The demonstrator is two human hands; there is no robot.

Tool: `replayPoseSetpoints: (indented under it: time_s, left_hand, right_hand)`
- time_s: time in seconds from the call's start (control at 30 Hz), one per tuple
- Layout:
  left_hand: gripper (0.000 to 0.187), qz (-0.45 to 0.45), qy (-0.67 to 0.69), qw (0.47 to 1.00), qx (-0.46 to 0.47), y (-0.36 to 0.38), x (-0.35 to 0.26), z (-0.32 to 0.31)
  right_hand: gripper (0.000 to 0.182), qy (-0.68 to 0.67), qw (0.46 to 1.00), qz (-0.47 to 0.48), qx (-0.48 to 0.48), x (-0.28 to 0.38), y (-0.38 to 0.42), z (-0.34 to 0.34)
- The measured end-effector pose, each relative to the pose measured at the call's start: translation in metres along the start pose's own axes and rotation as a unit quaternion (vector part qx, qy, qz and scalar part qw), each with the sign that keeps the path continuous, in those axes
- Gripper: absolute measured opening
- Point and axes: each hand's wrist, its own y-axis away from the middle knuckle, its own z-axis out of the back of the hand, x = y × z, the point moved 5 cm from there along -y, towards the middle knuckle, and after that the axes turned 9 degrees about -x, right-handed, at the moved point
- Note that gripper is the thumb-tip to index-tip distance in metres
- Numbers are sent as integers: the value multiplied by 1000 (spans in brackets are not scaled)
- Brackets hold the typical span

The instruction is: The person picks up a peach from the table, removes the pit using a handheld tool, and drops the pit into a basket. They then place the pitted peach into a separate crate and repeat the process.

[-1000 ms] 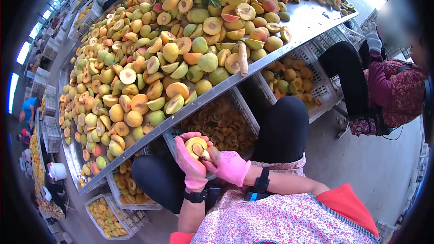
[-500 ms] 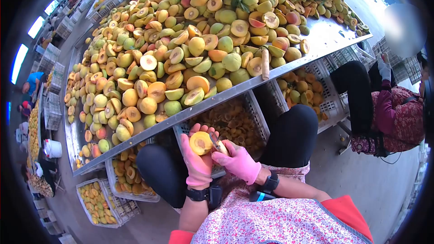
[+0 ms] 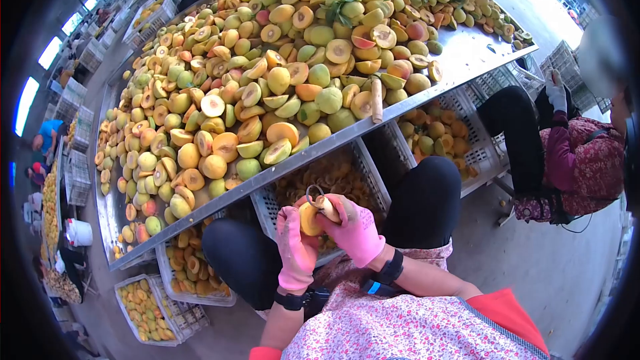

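My left hand (image 3: 295, 248), in a pink glove, grips a yellow peach half (image 3: 309, 220) above my lap. My right hand (image 3: 357, 232), also pink-gloved, is closed around the wooden handle of a pitting tool (image 3: 327, 209). Its curved metal loop stands up at the top of the fruit, against or very near it. The fruit's cut face is mostly out of sight behind my fingers. Beneath both hands is a crate (image 3: 365, 172) of peach scraps.
Ahead, a metal table (image 3: 467, 50) bears a large heap of peaches (image 3: 267, 80), whole and halved. Another wooden handle (image 3: 377, 101) lies at its edge. Crates of fruit (image 3: 143, 310) stand below on the left, and a crate (image 3: 477, 153) on the right. A seated person (image 3: 580, 160) is at right.
The peach half has turned from facing up to nearly edge-on. The tool's loop has swung up above the fruit, and my right hand has moved up and closer to my left.
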Motion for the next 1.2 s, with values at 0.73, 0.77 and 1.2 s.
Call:
replayPoseSetpoints:
  time_s: [0.73,0.77,1.2]
  left_hand:
    - [33,119,125,983,-61,-3,1,-22]
    - [31,97,146,982,-70,-9,-4,-24]
    - [38,-10,39,998,-55,6,-24,-41]
  right_hand:
    - [40,-125,979,35,156,14,14,-4]
    - [42,-137,977,33,157,20,17,1]
    - [45,95,980,74,160,11,14,8]
